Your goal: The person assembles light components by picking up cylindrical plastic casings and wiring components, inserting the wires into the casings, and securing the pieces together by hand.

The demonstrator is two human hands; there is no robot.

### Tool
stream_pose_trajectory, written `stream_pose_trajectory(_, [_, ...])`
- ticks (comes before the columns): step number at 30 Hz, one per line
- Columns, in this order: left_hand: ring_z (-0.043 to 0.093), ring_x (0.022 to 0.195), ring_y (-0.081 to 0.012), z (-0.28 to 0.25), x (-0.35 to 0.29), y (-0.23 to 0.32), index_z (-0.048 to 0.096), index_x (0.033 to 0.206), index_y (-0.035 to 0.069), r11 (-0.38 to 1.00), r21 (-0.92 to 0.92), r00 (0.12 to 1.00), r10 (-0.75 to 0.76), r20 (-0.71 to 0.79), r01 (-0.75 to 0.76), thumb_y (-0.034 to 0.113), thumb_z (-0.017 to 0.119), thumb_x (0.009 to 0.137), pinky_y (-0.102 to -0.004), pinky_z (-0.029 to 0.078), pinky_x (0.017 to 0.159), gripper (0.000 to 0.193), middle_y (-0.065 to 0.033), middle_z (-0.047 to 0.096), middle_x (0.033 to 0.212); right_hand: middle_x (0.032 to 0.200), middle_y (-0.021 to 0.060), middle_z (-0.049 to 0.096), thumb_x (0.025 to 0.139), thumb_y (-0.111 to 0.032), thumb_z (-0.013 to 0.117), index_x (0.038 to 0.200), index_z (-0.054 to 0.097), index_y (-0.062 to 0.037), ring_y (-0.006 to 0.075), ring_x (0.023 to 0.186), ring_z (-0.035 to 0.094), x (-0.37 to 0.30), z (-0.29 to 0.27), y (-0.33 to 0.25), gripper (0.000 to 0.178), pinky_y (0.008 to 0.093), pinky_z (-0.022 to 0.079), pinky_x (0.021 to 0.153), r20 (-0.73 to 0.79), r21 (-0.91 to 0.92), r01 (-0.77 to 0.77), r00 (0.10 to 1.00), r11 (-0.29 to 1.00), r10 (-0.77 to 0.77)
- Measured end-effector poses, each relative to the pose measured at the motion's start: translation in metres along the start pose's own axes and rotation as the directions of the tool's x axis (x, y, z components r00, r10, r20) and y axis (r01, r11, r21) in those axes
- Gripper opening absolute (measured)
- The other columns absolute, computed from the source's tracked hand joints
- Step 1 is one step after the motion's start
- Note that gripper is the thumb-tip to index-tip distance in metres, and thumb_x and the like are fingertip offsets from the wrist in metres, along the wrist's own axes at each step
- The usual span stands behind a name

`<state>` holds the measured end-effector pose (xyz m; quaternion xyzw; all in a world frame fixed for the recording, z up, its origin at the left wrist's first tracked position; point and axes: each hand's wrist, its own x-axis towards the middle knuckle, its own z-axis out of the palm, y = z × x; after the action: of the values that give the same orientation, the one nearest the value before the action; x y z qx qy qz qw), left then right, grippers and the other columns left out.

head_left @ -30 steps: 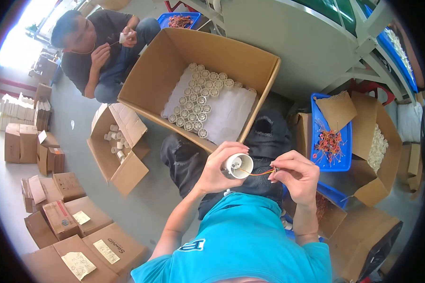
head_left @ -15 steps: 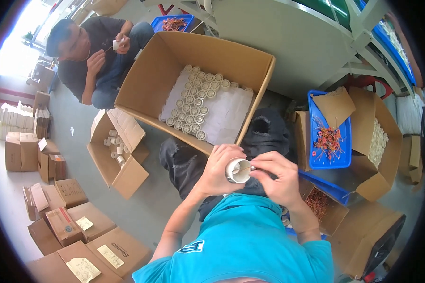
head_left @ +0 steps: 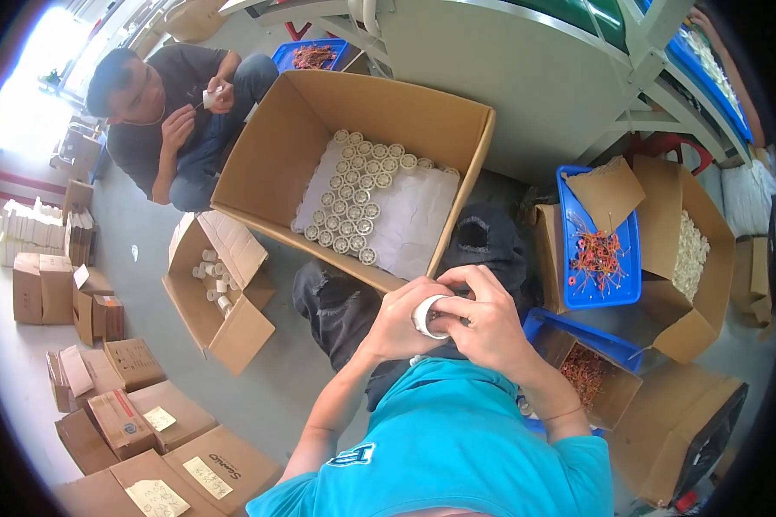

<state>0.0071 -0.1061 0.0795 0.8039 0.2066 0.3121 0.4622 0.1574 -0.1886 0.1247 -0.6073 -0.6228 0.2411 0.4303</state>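
My left hand (head_left: 395, 322) is wrapped around a short white plastic cylinder (head_left: 422, 317), its open end facing up. The fingers of my right hand (head_left: 485, 326) are bent together and reach into that open end. Whatever the right fingertips pinch is hidden inside the rim. Just beyond my hands stands a large open cardboard box (head_left: 272, 146). Rows of round whitish parts (head_left: 347, 196) stand in it on a sheet of white paper (head_left: 405, 211).
At right, a blue tray (head_left: 608, 298) holds red-orange wired pieces (head_left: 598, 258); a carton (head_left: 714, 276) of pale parts is beside it. A smaller box (head_left: 248, 343) with white cylinders sits left. A co-worker (head_left: 190, 112) crouches far left, holding a similar cylinder. Closed cartons (head_left: 172, 409) stack lower left.
My right fingers have moved from the cylinder's right edge into its opening. The cylinder has tilted, and the view has shifted slightly.
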Motion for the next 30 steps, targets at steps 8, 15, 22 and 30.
stream_pose_trajectory(8, [0.068, 0.08, -0.0264, -0.001, -0.001, -0.001, 0.065, 0.1, 0.004, 0.998, -0.063, 0.999, -0.026, 0.029, 0.028, 0.001, 0.082, 0.062, -0.0336, 0.055, 0.069, 0.042, -0.0113, 0.067, 0.092, 0.105, 0.0107, 0.064, 0.065, -0.001, 0.078, 0.086, 0.076, -0.0019, 0.0272, 0.095, 0.062, -0.003, -0.001, -0.004, 0.02, 0.0366, 0.053, 0.082, -0.001, 0.085, -0.1, 0.995, 0.991, 0.101])
stream_pose_trajectory(15, [0.068, 0.08, -0.0264, 0.001, 0.0, 0.0, 0.065, 0.097, 0.004, 0.999, -0.039, 0.999, -0.033, 0.001, 0.033, 0.0, 0.081, 0.063, -0.0338, 0.055, 0.069, 0.038, -0.0111, 0.067, 0.092, 0.104, 0.0091, 0.063, 0.07, -0.003, 0.074, 0.086, 0.075, -0.0036, 0.0271, 0.096, 0.062, -0.004, 0.007, 0.005, 0.016, 0.0379, 0.052, 0.083, -0.045, 0.08, -0.099, 0.994, 0.992, 0.103])
stream_pose_trajectory(22, [0.068, 0.078, -0.0264, 0.009, -0.001, -0.001, 0.064, 0.096, 0.004, 0.999, -0.007, 0.998, -0.042, -0.048, 0.042, 0.0, 0.081, 0.064, -0.0334, 0.054, 0.068, 0.037, -0.0114, 0.066, 0.09, 0.102, 0.0098, 0.063, 0.067, 0.001, 0.073, 0.081, 0.074, -0.002, 0.0269, 0.092, 0.064, -0.009, 0.017, 0.016, 0.015, 0.0362, 0.055, 0.077, -0.086, 0.149, -0.082, 0.992, 0.986, 0.095])
stream_pose_trajectory(30, [0.068, 0.076, -0.0264, 0.011, 0.006, 0.002, 0.065, 0.096, 0.004, 0.996, 0.02, 0.996, -0.083, -0.041, 0.084, 0.0, 0.081, 0.063, -0.0338, 0.054, 0.066, 0.036, -0.0108, 0.065, 0.088, 0.1, 0.01, 0.062, 0.065, 0.001, 0.074, 0.08, 0.074, -0.0023, 0.0264, 0.092, 0.063, -0.001, 0.01, 0.022, 0.015, 0.0371, 0.054, 0.078, -0.043, 0.192, -0.103, 0.993, 0.976, 0.113])
